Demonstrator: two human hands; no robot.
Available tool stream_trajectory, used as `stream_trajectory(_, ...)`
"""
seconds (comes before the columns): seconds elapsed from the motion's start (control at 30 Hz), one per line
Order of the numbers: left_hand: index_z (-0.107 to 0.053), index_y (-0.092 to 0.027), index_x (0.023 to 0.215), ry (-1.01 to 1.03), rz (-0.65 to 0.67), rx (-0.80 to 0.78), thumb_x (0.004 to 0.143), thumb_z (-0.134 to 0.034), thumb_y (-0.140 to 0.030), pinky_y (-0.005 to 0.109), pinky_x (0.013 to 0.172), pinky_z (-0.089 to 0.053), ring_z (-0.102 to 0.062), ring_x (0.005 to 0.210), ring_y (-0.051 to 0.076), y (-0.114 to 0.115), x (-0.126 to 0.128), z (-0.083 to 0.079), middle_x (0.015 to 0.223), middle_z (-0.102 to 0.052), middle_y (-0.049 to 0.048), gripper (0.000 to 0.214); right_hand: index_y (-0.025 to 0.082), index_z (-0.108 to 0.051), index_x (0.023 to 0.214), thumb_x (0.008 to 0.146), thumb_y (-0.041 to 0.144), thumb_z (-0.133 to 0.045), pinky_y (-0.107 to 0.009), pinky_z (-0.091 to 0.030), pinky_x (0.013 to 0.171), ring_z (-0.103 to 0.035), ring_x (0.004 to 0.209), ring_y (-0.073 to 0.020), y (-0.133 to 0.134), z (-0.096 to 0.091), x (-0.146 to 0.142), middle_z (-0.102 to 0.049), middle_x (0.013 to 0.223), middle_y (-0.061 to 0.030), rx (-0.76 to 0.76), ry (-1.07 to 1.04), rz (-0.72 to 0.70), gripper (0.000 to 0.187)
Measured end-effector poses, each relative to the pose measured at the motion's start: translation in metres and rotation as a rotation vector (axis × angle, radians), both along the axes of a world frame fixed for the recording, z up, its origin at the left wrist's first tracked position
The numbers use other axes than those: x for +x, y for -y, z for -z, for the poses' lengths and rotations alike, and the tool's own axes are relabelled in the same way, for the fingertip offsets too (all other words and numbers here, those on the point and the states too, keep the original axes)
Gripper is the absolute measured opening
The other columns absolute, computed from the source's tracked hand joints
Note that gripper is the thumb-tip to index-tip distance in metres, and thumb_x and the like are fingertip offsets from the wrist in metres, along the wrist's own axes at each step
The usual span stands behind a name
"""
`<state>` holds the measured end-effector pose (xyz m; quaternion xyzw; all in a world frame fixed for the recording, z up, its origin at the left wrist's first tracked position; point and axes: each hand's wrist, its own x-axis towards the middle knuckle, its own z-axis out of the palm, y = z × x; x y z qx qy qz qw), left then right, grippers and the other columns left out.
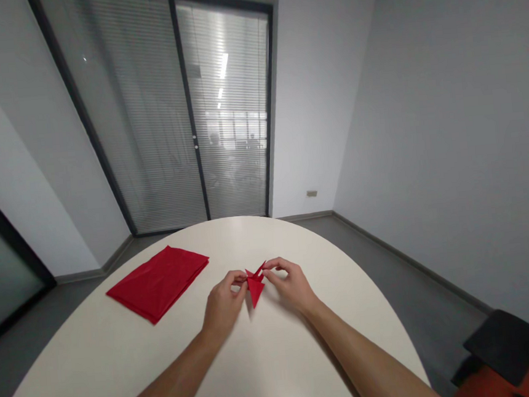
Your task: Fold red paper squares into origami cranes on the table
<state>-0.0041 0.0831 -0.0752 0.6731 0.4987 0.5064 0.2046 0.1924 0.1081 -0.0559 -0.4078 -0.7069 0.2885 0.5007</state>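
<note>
A small red folded-paper figure (256,289) with several pointed flaps is held just over the white round table (278,358). My left hand (225,301) pinches its left side between thumb and fingers. On the other side, my right hand (293,281) grips a narrow upper point of the paper with thumb and forefinger. One triangular flap hangs downward between the two hands. My fingertips cover parts of the folds. To the left of my left hand lies a stack of red paper or cloth (163,281), slightly wrinkled.
Beyond the table's far edge stands a glass door with blinds (234,114) in a dark frame. A wall socket (311,193) sits low on the white wall. At the lower right is a black and orange object (504,344), perhaps a chair.
</note>
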Motion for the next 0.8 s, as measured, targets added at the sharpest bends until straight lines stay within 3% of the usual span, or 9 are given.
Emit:
stream_trajectory(0.3,-0.064,-0.023,0.097,-0.011,0.013,-0.012,0.086,-0.057,-0.026,0.026,0.065,-0.053,-0.071,0.085,0.019,0.0003,-0.0008,0.0004,0.093,-0.075,0.0027,0.013,0.023,-0.074,0.09,0.086,0.034,-0.068,-0.035,-0.045,0.085,-0.067,0.09,-0.0213,-0.0006,0.0001,0.0013,-0.075,0.093,-0.0038,0.056,0.011,0.044,0.013)
stream_trajectory(0.8,-0.064,-0.024,0.097,-0.022,0.017,-0.016,0.086,-0.056,-0.028,0.027,0.066,-0.053,-0.071,0.084,0.019,0.0006,-0.0008,-0.0017,0.093,-0.075,0.0026,0.014,0.025,-0.077,0.094,0.089,0.027,-0.067,-0.037,-0.051,0.087,-0.068,0.092,-0.0215,0.0025,-0.0034,0.0018,-0.076,0.094,-0.0049,0.187,0.072,-0.064,0.011)
